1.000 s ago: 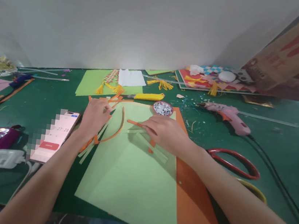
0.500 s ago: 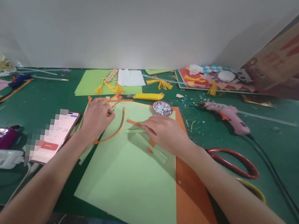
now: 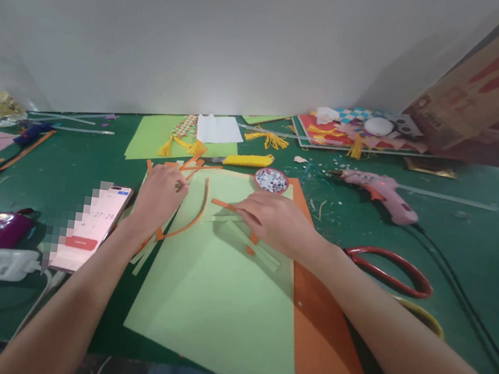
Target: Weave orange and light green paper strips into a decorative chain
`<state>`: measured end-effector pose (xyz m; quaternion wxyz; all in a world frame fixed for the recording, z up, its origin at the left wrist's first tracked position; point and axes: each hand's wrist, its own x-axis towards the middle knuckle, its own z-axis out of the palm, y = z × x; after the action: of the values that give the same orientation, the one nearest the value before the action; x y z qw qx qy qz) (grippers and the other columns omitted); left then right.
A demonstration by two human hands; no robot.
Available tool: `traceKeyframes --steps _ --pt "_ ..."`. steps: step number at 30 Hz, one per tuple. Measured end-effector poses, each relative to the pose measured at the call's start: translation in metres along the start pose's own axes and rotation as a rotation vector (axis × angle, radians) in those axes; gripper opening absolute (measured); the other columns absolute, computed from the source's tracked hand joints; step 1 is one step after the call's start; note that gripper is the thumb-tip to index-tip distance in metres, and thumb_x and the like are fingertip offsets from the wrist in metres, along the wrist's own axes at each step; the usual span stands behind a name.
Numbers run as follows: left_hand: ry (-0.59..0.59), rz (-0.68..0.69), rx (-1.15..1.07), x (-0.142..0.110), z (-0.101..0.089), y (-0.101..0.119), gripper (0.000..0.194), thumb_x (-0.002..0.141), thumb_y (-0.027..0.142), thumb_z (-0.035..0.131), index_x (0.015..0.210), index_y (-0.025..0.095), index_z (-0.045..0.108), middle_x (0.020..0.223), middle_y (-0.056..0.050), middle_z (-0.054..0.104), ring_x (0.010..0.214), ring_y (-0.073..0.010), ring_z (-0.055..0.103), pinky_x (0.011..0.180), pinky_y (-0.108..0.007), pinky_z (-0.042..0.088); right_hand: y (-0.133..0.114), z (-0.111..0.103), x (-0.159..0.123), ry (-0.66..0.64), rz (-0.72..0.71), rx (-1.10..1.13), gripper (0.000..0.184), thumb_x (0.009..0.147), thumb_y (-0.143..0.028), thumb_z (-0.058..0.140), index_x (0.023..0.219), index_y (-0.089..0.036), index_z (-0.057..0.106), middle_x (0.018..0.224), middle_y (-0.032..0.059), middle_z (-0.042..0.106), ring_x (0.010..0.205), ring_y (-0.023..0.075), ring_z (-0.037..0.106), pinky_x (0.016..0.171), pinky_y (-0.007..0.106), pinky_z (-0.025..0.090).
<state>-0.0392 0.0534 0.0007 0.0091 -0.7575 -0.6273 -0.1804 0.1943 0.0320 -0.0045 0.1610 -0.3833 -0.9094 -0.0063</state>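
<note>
Green worktop point(image 3: 463, 240) w/ a pale wall point(image 3: 250, 40) behind. R hand point(image 3: 272, 221) pinches an orange strip point(image 3: 224, 204) over the lt-green sheet point(image 3: 217, 293), tip poking out L, prob. so it's kept flat & steady. L hand point(image 3: 162, 191) curls amid paper scraps by the sheet's L edge; can't tell if it grips any. Glue gun point(image 3: 384, 192) lies R, prob. for easy reach.
</note>
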Motion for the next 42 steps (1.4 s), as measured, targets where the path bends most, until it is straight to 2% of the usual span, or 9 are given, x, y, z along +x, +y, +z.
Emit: traceKeyframes --steps 11,20,30,32,34,36,38,42 --pt "0.032 0.010 -0.055 0.000 0.001 0.001 0.016 0.072 0.016 0.051 0.064 0.019 0.063 0.084 -0.008 0.071 0.094 -0.0274 0.058 0.090 -0.041 0.044 0.000 0.001 0.000 -0.014 0.005 -0.002 0.025 0.089 -0.015 0.045 0.082 -0.016 0.069 0.081 0.0075 0.071 0.079 0.0199 0.062 0.066 0.029 0.041" --pt "-0.038 -0.036 -0.151 0.002 -0.007 0.002 0.017 0.077 0.020 0.053 0.064 0.019 0.064 0.088 -0.007 0.072 0.091 -0.0258 0.060 0.088 -0.042 0.045 -0.002 -0.003 0.000 -0.044 0.024 0.018 0.025 0.090 -0.016 0.046 0.084 -0.015 0.069 0.080 0.0074 0.070 0.078 0.0203 0.062 0.064 0.028 0.040" --pt "-0.027 -0.010 -0.118 0.002 -0.004 0.000 0.018 0.077 0.021 0.053 0.061 0.019 0.060 0.086 -0.007 0.071 0.087 -0.0248 0.059 0.086 -0.040 0.045 -0.001 -0.001 0.000 -0.010 -0.003 -0.015 0.027 0.090 -0.016 0.044 0.081 -0.016 0.069 0.081 0.0078 0.071 0.077 0.0190 0.062 0.065 0.028 0.041" --pt "-0.012 -0.025 -0.089 0.002 -0.002 0.001 0.016 0.078 0.023 0.053 0.066 0.018 0.062 0.087 -0.008 0.070 0.090 -0.0260 0.059 0.086 -0.040 0.045 -0.001 -0.001 0.000 -0.011 -0.002 -0.019 0.026 0.090 -0.016 0.044 0.081 -0.016 0.069 0.081 0.0078 0.071 0.078 0.0194 0.062 0.066 0.029 0.042" --pt "0.019 -0.026 -0.046 0.002 0.002 0.001 0.017 0.081 0.026 0.052 0.082 0.016 0.065 0.091 -0.010 0.068 0.095 -0.0276 0.057 0.087 -0.041 0.044 -0.001 -0.001 0.000 -0.010 -0.002 -0.018 0.027 0.090 -0.016 0.044 0.082 -0.015 0.069 0.079 0.0076 0.071 0.077 0.0195 0.062 0.065 0.029 0.041" --pt "0.030 0.041 -0.016 0.003 0.007 0.000 0.027 0.083 0.025 0.048 0.104 0.015 0.063 0.102 -0.012 0.066 0.103 -0.0280 0.054 0.092 -0.041 0.042 -0.001 -0.001 0.001 -0.002 -0.006 -0.015 0.028 0.091 -0.017 0.043 0.081 -0.015 0.069 0.077 0.0073 0.070 0.075 0.0190 0.061 0.064 0.028 0.041" --pt "0.018 0.091 -0.001 0.004 0.011 -0.001 0.034 0.085 0.022 0.044 0.116 0.016 0.059 0.108 -0.012 0.063 0.108 -0.0275 0.051 0.095 -0.040 0.039 -0.001 -0.001 0.000 0.009 -0.008 -0.012 0.030 0.092 -0.018 0.041 0.079 -0.016 0.069 0.076 0.0072 0.070 0.074 0.0184 0.061 0.063 0.028 0.040" --pt "0.002 0.130 0.040 0.006 0.015 -0.004 0.036 0.086 0.016 0.039 0.116 0.018 0.060 0.110 -0.011 0.059 0.110 -0.0270 0.048 0.097 -0.042 0.037 -0.001 0.000 0.000 -0.001 0.000 0.002 0.030 0.092 -0.019 0.041 0.079 -0.015 0.068 0.077 0.0070 0.069 0.075 0.0186 0.061 0.065 0.029 0.040"
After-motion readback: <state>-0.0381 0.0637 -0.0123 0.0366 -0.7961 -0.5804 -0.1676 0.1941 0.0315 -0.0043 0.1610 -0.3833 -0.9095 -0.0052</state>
